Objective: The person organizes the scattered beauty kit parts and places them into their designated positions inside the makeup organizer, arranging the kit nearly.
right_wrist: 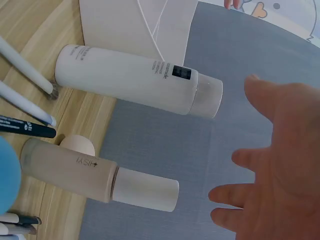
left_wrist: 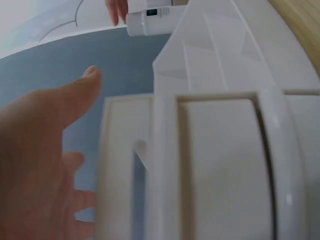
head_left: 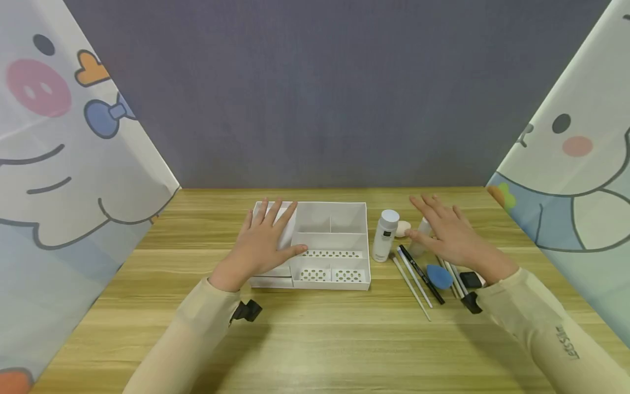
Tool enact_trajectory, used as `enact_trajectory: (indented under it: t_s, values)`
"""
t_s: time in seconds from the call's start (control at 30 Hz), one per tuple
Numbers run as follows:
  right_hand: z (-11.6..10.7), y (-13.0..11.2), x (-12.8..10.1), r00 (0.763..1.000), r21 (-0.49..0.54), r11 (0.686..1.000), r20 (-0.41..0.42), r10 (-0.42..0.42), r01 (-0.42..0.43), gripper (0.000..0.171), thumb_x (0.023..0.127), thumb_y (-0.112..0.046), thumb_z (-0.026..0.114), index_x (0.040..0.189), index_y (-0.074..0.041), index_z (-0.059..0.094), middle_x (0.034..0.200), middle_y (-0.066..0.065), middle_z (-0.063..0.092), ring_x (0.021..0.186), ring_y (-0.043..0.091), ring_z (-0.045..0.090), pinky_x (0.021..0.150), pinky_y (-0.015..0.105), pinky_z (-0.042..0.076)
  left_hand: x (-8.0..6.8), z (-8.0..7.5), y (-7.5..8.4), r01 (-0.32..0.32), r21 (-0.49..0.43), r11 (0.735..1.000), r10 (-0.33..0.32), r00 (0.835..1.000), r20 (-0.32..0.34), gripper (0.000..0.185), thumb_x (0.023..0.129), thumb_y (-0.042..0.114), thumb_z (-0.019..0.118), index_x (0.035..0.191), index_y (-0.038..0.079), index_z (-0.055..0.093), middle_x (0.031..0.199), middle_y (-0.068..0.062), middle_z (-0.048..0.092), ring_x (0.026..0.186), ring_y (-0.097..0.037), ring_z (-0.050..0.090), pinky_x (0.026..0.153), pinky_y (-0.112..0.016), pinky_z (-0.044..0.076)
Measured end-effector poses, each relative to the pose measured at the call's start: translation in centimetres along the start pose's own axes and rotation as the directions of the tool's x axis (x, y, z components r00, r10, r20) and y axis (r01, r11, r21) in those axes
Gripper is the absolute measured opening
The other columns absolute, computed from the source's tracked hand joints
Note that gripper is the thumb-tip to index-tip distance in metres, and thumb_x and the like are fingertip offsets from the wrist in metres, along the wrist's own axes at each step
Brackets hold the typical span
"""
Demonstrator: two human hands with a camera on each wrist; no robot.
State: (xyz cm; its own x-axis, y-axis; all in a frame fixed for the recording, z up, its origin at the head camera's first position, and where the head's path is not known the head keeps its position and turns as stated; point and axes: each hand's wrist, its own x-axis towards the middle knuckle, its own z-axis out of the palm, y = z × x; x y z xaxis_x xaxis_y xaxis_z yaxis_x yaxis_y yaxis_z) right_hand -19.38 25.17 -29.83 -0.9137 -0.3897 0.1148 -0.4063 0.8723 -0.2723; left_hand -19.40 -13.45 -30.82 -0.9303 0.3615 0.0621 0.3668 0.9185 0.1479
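My left hand [head_left: 261,243] is spread flat over the left side of a white compartment organizer [head_left: 332,242], its fingers straight and holding nothing. The left wrist view shows the organizer's drawer front [left_wrist: 225,165] close beside that hand. Over on the right, my right hand [head_left: 450,238] hovers with extended fingers above a group of makeup items. Nearest to it stand a white lotion bottle [right_wrist: 125,80] and a beige foundation bottle [right_wrist: 70,170], both upright and untouched. The right hand partly hides the foundation bottle in the head view.
Right of the organizer lie a thin makeup brush [head_left: 412,289], a black pen [head_left: 423,276], a blue teardrop sponge [head_left: 439,277], a pale sponge [head_left: 402,228] and a small black item [head_left: 471,280]. More brushes sit partly under the right forearm. A grey panel [head_left: 315,98] rises behind the wooden table [head_left: 320,345].
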Motion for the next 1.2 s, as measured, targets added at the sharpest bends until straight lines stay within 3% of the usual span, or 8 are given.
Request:
enact_trajectory:
  t_s: [0.13,0.33,0.43,0.6,0.67,0.9,1.03,1.2]
  values:
    - [0.1,0.0,0.0,0.999,0.010,1.000,-0.039,-0.006,0.006,0.077,0.102,-0.047,0.049,0.158,-0.004,0.019,0.158,0.031,0.019,0.145,0.049,0.012,0.109,0.072,0.007,0.0,0.6,-0.8,-0.026,-0.037,0.999,0.023,0.995,-0.098,0.094,0.093,0.065,0.053,0.162,0.018,0.010,0.165,-0.016,0.005,0.149,-0.040,-0.001,0.117,-0.061,0.005]
    - [0.8,-0.2,-0.1,0.990,0.080,0.996,-0.140,-0.022,0.033,0.075,0.102,-0.042,0.054,0.155,0.000,0.025,0.155,0.030,0.028,0.141,0.051,0.021,0.109,0.070,0.017,-0.1,1.2,-1.9,-0.076,-0.115,0.991,0.046,0.969,-0.242,0.095,0.094,0.057,0.058,0.161,0.012,0.009,0.164,-0.018,0.011,0.149,-0.041,0.009,0.116,-0.061,0.015]
    - [1.2,-0.4,-0.1,0.981,0.125,0.991,-0.194,-0.017,0.042,0.073,0.101,-0.039,0.057,0.154,0.001,0.027,0.154,0.029,0.030,0.138,0.052,0.027,0.105,0.070,0.024,-0.5,1.5,-2.4,-0.107,-0.167,0.980,0.050,0.948,-0.314,0.096,0.092,0.052,0.062,0.160,0.007,0.011,0.162,-0.021,0.017,0.147,-0.043,0.016,0.114,-0.062,0.020]
    - [1.9,-0.7,0.1,0.959,0.175,0.981,-0.280,-0.038,0.089,0.068,0.100,-0.031,0.062,0.152,0.002,0.032,0.149,0.029,0.037,0.133,0.049,0.036,0.101,0.068,0.032,-1.0,2.3,-3.4,-0.157,-0.239,0.958,0.038,0.898,-0.439,0.094,0.090,0.042,0.068,0.157,0.000,0.018,0.157,-0.026,0.027,0.142,-0.043,0.028,0.111,-0.062,0.026]
    - [2.2,-0.7,0.2,0.947,0.188,0.975,-0.318,-0.051,0.116,0.066,0.099,-0.027,0.064,0.150,0.003,0.034,0.146,0.028,0.040,0.130,0.047,0.040,0.099,0.065,0.035,-1.3,2.5,-3.8,-0.168,-0.260,0.951,0.030,0.886,-0.463,0.092,0.090,0.038,0.068,0.156,-0.002,0.019,0.156,-0.026,0.029,0.142,-0.043,0.028,0.112,-0.060,0.025]
    - [3.6,-0.9,1.2,0.912,0.266,0.944,-0.403,-0.072,0.192,0.061,0.094,-0.008,0.068,0.145,0.008,0.038,0.136,0.027,0.049,0.120,0.042,0.050,0.089,0.056,0.047,-2.4,3.3,-5.0,-0.161,-0.347,0.924,-0.026,0.879,-0.477,0.083,0.091,0.029,0.066,0.155,-0.003,0.023,0.156,-0.025,0.030,0.142,-0.043,0.029,0.114,-0.058,0.023]
    - [4.3,-1.0,1.5,0.922,0.300,0.933,-0.380,-0.074,0.198,0.061,0.093,-0.005,0.068,0.145,0.010,0.037,0.136,0.030,0.048,0.116,0.045,0.052,0.086,0.056,0.050,-3.1,3.8,-5.7,-0.168,-0.402,0.900,-0.056,0.871,-0.488,0.082,0.089,0.023,0.068,0.154,-0.003,0.025,0.155,-0.024,0.032,0.141,-0.043,0.029,0.113,-0.060,0.023]
    - [5.0,-1.2,1.6,0.955,0.345,0.927,-0.294,-0.043,0.148,0.061,0.098,-0.012,0.064,0.147,0.008,0.033,0.136,0.028,0.047,0.117,0.042,0.052,0.083,0.055,0.051,-3.7,4.5,-6.4,-0.198,-0.439,0.876,-0.062,0.858,-0.510,0.079,0.087,0.016,0.070,0.152,-0.004,0.030,0.151,-0.025,0.038,0.138,-0.042,0.034,0.108,-0.061,0.029]
